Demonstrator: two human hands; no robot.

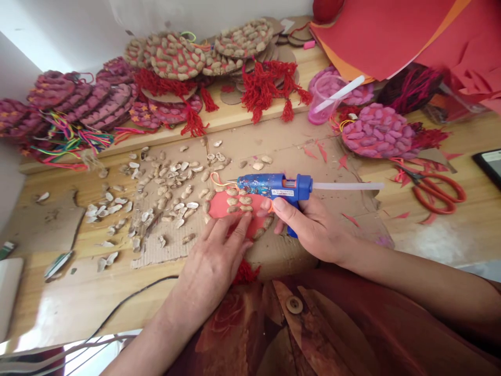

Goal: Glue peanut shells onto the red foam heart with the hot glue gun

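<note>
My right hand (309, 227) is wrapped round the handle of a blue hot glue gun (279, 187), whose nozzle points left over a red disc (235, 209) with several peanut shells stuck on it. A clear glue stick (348, 186) juts from the back of the gun. My left hand (217, 256) lies flat on the disc's near edge with fingers stretched out, holding it against the brown cardboard sheet (313, 156). A red tassel (246, 271) shows below the disc. Loose peanut shells (164, 183) are scattered on the cardboard to the left.
Finished shell discs with red tassels (180, 57) are piled at the back, pink and purple ones (378, 130) at left and right. Red scissors (434, 188) lie at the right. A pink cup (324, 102), red paper sheets (391, 31) and a black cable (129, 300) are also here.
</note>
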